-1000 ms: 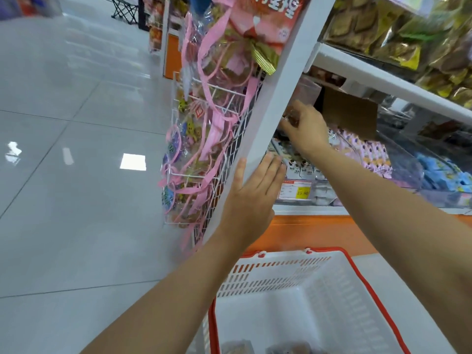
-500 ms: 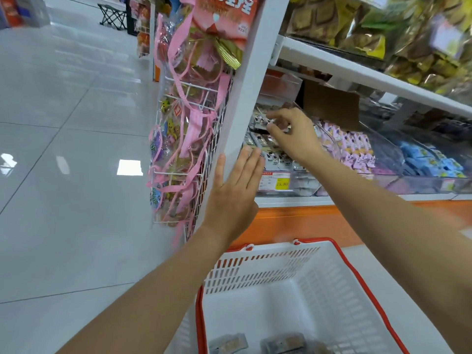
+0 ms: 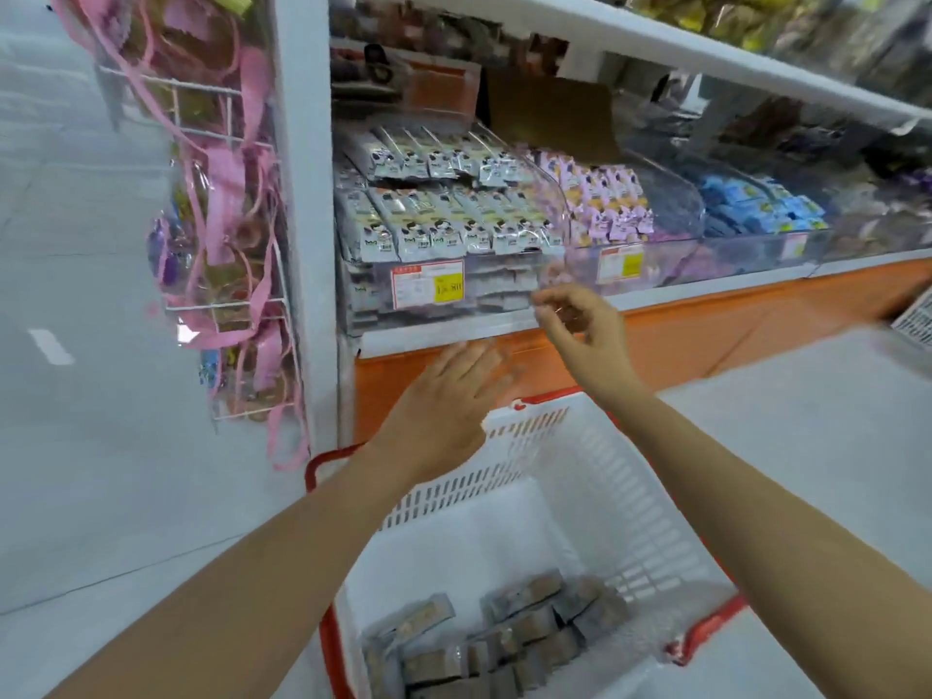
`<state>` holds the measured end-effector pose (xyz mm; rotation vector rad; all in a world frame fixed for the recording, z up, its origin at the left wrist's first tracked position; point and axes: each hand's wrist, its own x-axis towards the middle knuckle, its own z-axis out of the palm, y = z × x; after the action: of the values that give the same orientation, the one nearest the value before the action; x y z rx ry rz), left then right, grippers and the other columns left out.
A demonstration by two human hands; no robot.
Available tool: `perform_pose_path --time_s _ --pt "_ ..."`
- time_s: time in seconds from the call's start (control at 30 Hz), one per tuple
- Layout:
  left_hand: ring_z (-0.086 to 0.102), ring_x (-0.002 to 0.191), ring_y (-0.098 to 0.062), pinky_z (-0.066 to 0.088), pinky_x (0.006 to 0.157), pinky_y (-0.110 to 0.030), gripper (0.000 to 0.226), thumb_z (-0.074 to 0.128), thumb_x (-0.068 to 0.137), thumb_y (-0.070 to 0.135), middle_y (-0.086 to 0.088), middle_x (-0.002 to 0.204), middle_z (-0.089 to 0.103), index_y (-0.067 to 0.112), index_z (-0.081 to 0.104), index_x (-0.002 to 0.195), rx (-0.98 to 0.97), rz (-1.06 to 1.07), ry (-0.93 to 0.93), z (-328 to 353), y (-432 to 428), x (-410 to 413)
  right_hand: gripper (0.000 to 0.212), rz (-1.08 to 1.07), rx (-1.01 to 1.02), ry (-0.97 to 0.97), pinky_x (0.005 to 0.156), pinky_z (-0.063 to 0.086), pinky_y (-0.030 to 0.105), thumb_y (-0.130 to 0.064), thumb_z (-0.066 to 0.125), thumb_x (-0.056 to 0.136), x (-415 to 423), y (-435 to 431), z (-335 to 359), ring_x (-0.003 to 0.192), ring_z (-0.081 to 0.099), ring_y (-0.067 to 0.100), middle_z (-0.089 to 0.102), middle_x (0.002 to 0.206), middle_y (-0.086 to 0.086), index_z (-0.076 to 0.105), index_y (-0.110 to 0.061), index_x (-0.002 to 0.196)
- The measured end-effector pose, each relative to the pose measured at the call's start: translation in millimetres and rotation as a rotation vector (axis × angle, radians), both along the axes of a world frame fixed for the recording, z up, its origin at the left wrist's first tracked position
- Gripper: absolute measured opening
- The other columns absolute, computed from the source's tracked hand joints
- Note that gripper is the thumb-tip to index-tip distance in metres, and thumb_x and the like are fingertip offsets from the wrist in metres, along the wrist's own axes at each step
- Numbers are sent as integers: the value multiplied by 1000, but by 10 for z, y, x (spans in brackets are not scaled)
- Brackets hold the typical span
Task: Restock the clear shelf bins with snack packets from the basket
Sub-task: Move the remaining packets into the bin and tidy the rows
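A white basket with a red rim stands on the floor below the shelf. Several grey-brown snack packets lie in its bottom. Above it, the leftmost clear shelf bin is stacked with grey-white packets. My left hand hovers with straight fingers over the basket's far rim, holding nothing. My right hand hangs just in front of that bin's lower edge, fingers loosely curled with nothing visible in them.
Neighbouring bins hold purple packets and blue packets. A white shelf post carries a wire rack of pink-ribboned bags on its left. An orange base panel runs under the shelf. Grey tiled floor lies all round.
My right hand has come out of the leftmost bin and down to its front edge. My left hand left the shelf post and dropped toward the basket. The view tilted down.
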<state>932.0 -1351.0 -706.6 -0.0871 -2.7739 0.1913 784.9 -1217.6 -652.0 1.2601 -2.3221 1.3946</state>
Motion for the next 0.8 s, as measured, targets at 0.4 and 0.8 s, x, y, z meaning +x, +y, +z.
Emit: perform_pose_path --time_s 0.4,0.8 --pt "-14 150 -21 -11 121 -40 86 50 98 33 -3 163 -16 18 -13 155 124 209 -498 -790 -46 -87 13 -26 639 -297 74 51 27 -22 65 92 36 811 -1833 73 57 8 64 91 -4 68 -21 104" --pt "-11 151 -27 -7 122 -45 85 43 100 42 -6 164 -11 14 -16 154 31 227 -407 -1030 -76 -48 41 609 1195 -234 82 41 28 -36 67 88 594 291 -2843 89 49 12 56 118 2 55 -22 125"
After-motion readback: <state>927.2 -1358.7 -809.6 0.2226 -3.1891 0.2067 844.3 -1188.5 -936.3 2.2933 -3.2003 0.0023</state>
